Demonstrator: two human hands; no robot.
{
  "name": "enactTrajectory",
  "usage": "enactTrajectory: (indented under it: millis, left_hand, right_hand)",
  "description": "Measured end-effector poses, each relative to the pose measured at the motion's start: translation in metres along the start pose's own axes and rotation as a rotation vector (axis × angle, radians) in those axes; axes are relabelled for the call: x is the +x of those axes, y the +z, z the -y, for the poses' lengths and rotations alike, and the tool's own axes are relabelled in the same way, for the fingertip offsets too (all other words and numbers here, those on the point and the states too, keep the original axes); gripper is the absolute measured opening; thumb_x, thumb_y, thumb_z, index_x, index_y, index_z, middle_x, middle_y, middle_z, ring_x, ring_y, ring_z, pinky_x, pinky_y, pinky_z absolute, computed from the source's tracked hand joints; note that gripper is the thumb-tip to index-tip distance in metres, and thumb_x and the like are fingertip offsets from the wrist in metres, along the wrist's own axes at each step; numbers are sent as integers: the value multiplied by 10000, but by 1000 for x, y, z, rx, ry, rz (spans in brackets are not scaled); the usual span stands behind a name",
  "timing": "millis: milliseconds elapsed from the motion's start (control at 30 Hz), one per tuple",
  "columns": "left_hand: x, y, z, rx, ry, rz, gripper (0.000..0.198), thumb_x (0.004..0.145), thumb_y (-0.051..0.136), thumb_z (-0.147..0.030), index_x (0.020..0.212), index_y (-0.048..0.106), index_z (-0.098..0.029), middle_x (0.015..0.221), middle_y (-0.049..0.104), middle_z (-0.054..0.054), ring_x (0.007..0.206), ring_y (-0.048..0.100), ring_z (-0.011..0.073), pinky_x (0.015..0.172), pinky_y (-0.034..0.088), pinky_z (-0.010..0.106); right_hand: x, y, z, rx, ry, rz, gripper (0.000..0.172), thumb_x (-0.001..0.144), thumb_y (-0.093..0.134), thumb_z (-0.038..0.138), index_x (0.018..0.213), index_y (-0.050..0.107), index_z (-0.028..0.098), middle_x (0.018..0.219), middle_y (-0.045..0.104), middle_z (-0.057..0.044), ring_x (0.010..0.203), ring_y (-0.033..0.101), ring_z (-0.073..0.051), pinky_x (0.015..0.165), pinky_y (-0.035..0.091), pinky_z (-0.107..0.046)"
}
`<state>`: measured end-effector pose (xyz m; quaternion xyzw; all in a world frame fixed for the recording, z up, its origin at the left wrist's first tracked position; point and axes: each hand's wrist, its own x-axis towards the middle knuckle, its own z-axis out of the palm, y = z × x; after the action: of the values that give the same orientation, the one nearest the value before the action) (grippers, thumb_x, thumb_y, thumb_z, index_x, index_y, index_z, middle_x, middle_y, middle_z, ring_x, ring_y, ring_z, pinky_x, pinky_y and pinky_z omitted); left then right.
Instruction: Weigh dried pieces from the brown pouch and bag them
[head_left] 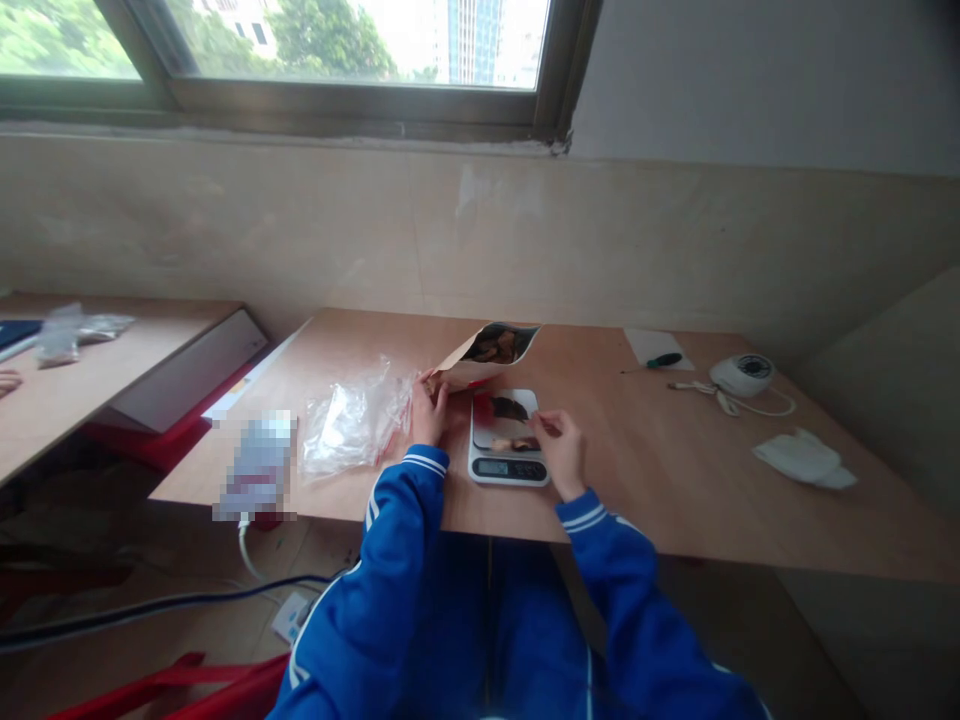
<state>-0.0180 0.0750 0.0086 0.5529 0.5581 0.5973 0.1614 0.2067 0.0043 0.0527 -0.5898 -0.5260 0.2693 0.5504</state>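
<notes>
My left hand [429, 408] is closed on the near left edge of a brown paper bag [463, 352]. The bag lies with its mouth open, and dark brown chunks [499, 347] show inside. In front of the bag stands a white digital scale [510, 475] with a shiny plate and a small display whose digits I cannot read. The plate mirrors the bag and my hand, so what lies on it is hard to make out. Over the plate's right edge my right hand [564, 450] has thumb and fingertips pinched together; whatever is between them is too small to name.
Clear plastic bags [349, 425] lie left of my left hand, with a phone-like device [255, 465] on a cable beyond. At right are a green-handled screwdriver [664, 360] on white paper, a white round device [741, 375] with a cord, and a crumpled white sheet [804, 460].
</notes>
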Motion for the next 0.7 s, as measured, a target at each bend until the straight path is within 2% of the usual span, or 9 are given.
enactTrajectory:
  millis: [100,200,267,333,400,467,533,633,700]
  left_hand:
    - [0,-1,0,11,-5,2,379,867,549,-336,1202,462,-182,1240,543,134,1211,495,241,1067,355,444]
    - [-1,-2,2,5,-6,3,391,861,559,-341,1208,464,-188,1259,534,124,1234,481,232,1084,340,426]
    - [-1,-2,2,-1,-15,4,394,857,564,-343,1208,470,-189,1269,531,119,1243,475,227,1091,335,415]
    - [-2,-2,2,-10,-28,0,392,856,567,-343,1207,476,-194,1272,534,112,1246,474,224,1094,333,410]
    - [-2,-2,1,-18,-42,-6,391,854,572,-343,1206,482,-199,1280,535,108,1254,470,225,1098,330,408]
    - [-2,-1,1,-27,-54,-6,403,847,582,-347,1209,484,-199,1287,532,110,1257,470,230,1098,333,411]
    - [-2,-2,2,-50,-59,0,415,841,591,-356,1211,487,-201,1289,532,111,1251,477,233,1094,343,410]
    - [-2,-2,2,-72,-56,-4,412,836,599,-360,1206,497,-208,1278,540,104,1240,486,232,1093,347,407]
    - [-2,-2,2,-61,-58,-3,409,837,598,-357,1205,499,-208,1270,545,101,1236,488,231,1092,346,411]
  right_hand:
    - [1,7,7,-115,2,-120,220,797,581,375,776,595,156,731,673,-78,669,625,-205,671,509,-354]
    - [-26,0,28,-149,-293,-82,139,854,525,288,846,602,173,842,646,-75,807,606,-200,777,501,-359]
    - [-60,-4,40,-146,-447,109,145,888,461,212,876,603,186,858,623,-65,841,598,-187,790,507,-341]
    - [-96,-2,44,-229,-503,379,167,871,515,221,1006,613,203,986,621,-81,975,591,-211,889,496,-380]
    - [-125,6,40,-355,-537,567,400,806,642,297,1186,560,204,1189,587,-120,1101,559,-270,935,490,-435]
    - [-141,13,32,-465,-563,671,576,755,714,329,1278,505,211,1298,544,-134,1179,523,-313,965,477,-485]
    - [-144,17,27,-506,-559,728,579,739,739,329,1265,521,225,1281,561,-126,1181,530,-312,966,482,-486]
    - [-130,10,31,-403,-518,760,542,718,760,351,1208,560,236,1166,607,-95,1090,582,-267,926,512,-423]
    - [-110,3,37,-323,-485,667,556,717,757,372,1211,546,232,1130,614,-87,1060,587,-254,923,506,-413]
